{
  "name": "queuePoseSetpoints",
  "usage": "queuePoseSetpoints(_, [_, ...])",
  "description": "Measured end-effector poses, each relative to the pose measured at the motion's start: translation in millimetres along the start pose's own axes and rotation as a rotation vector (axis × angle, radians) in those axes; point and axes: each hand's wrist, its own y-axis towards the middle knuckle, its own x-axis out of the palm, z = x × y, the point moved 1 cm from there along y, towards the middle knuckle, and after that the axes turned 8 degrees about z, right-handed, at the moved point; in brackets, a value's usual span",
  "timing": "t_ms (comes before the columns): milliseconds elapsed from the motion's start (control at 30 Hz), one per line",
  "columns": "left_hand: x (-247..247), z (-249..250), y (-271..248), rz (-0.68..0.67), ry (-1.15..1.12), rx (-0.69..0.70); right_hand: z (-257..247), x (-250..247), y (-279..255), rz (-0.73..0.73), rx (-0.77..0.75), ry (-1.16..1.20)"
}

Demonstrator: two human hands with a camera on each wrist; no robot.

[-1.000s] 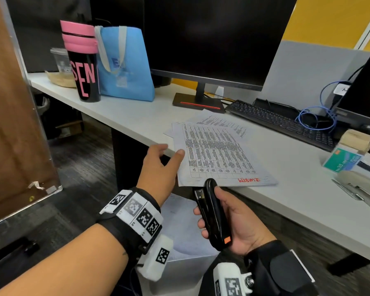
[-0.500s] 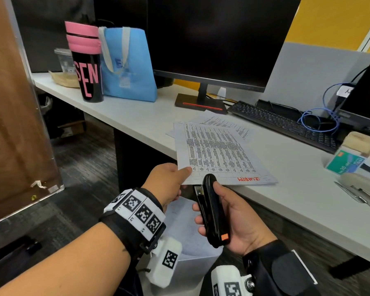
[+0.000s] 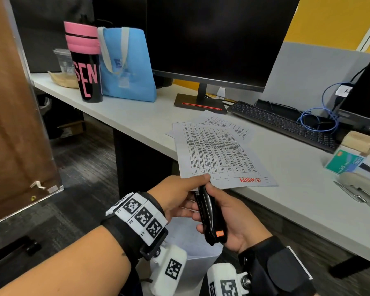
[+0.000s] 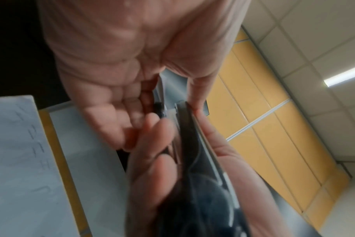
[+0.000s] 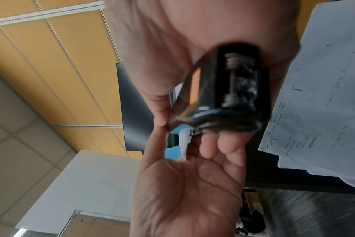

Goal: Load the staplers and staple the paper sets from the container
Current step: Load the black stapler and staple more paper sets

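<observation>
While the white desk [image 3: 137, 118] is stretching away under a yellow wall with a grey partition, dark carpet is showing below its front edge. Taking the monitor [image 3: 212, 39] as the landmark: left of it a pink-and-black tumbler [image 3: 84, 63] is standing beside a blue tote bag [image 3: 126, 65]; right of its stand a black keyboard [image 3: 282, 122] is lying with a coiled blue cable [image 3: 320, 118] behind it, and further right a green staple box [image 3: 344, 161] is sitting just behind a grey stapler [image 3: 363, 189].

In front of the monitor, the paper set [image 3: 218, 154] is lying on the desk, printed with a dense table and a red word along its near edge, its near corner overhanging the desk edge. More sheets are peeking out beneath it.

Now the black stapler [image 3: 209, 216], glossy with a small orange label at its rear end, is being held off the desk, below that overhanging corner, nose pointing up at the paper.

The left hand [image 3: 175, 195] is pinching the paper's near corner between thumb and fingers, palm turned inward, wrist wearing a marker band. The right hand [image 3: 233, 218] is wrapping round the black stapler, thumb on top, fingers curled underneath. In the right wrist view the stapler's hinge spring is showing, and the nose is sitting right at the pinched corner; whether the paper is already inside the mouth I cannot tell.
</observation>
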Motion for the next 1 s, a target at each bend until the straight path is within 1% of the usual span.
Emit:
queuePoseSetpoints(200, [7.6,-5.8,3.6,0.09,-0.071,0.089,5.0,3.3,2.3,0.106,-0.095,-0.014])
queuePoseSetpoints(300, [3.1,-3.4,1.9,0.018,-0.04,0.048,2.8,0.2,2.0,0.094,-0.092,-0.01])
queuePoseSetpoints(367, [-2.4,-0.8,3.1,-0.014,0.02,0.0,-2.1,-3.4,-0.9,0.03,-0.04,0.019])
queuePoseSetpoints(400, [-4.7,1.4,5.2,0.022,0.032,-0.022,-4.6,-5.2,-2.7,-0.01,-0.003,0.057])
queuePoseSetpoints(433, [-7.4,3.2,8.2,0.095,0.03,-0.028,-6.3,-7.4,-4.0,-0.041,0.027,0.099])
queuePoseSetpoints(467, [-10.4,4.9,11.3,0.195,0.046,0.015,-7.7,-9.3,-5.1,-0.06,0.044,0.13])
queuePoseSetpoints(500, [-15.1,5.6,14.5,0.312,0.117,0.113,-7.9,-11.6,-5.6,-0.069,0.053,0.142])
queuePoseSetpoints(533, [-21.6,5.2,17.7,0.42,0.268,0.252,-7.2,-13.9,-5.9,-0.075,0.059,0.136])
queuePoseSetpoints(567, [-27.8,4.5,18.8,0.486,0.476,0.407,-5.7,-16.2,-5.6,-0.078,0.064,0.115])
queuePoseSetpoints(600, [-32.3,4.0,18.3,0.495,0.701,0.564,-3.6,-17.5,-5.6,-0.078,0.071,0.086])
queuePoseSetpoints(633, [-35.1,3.4,16.9,0.47,0.888,0.721,-1.0,-18.9,-5.2,-0.076,0.08,0.056])
queuePoseSetpoints(667, [-36.5,2.7,16.7,0.411,1.011,0.865,1.7,-19.5,-5.0,-0.078,0.093,0.028])
queuePoseSetpoints(700, [-37.7,2.3,17.6,0.342,1.07,0.976,4.5,-20.0,-4.5,-0.082,0.108,0.007])
queuePoseSetpoints(733, [-38.0,2.3,18.8,0.279,1.08,1.037,6.9,-19.9,-4.1,-0.086,0.123,-0.009])
queuePoseSetpoints(767, [-37.2,2.8,19.5,0.228,1.06,1.053,9.2,-19.9,-3.4,-0.088,0.136,-0.023])
queuePoseSetpoints(800, [-35.1,3.8,19.1,0.207,1.011,1.036,10.8,-19.4,-2.9,-0.088,0.143,-0.034])
queuePoseSetpoints(833, [-32.5,5.2,18.4,0.221,0.925,0.993,11.9,-19.4,-2.0,-0.085,0.144,-0.042])
queuePoseSetpoints(900, [-26.2,13.4,15.3,0.279,0.704,0.865,12.0,-19.6,0.1,-0.072,0.131,-0.042])
queuePoseSetpoints(1000, [-19.9,25.6,16.1,0.358,0.515,0.722,9.3,-19.5,2.4,-0.038,0.119,-0.012])
